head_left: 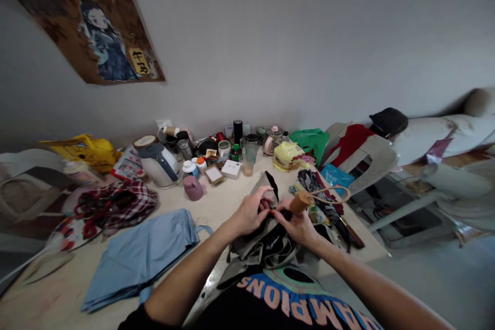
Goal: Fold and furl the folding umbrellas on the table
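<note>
An umbrella (pixel 266 247), grey outside and black inside, lies loosely gathered in front of my body. Its short wooden handle (pixel 300 202) points up and right, with a cord loop (pixel 340 188) hanging off the end. My left hand (pixel 256 210) is closed, fingers bent on the umbrella's fabric. Against it, my right hand (pixel 296 224) pinches the cloth beside the handle, the thumbs of both hands nearly meeting. What lies between the fingertips is too small to make out. A folded light blue cloth item (pixel 143 252) rests on the table to the left.
Along the wall stand a kettle (pixel 158 165), a purple cup (pixel 192 188), a white box (pixel 231 168), a glass jug (pixel 250 149) and several jars. Plaid cloth (pixel 131 201) lies left. A yellow pack (pixel 288 155) and folded umbrellas (pixel 328 201) are on the right, near a chair (pixel 371 160).
</note>
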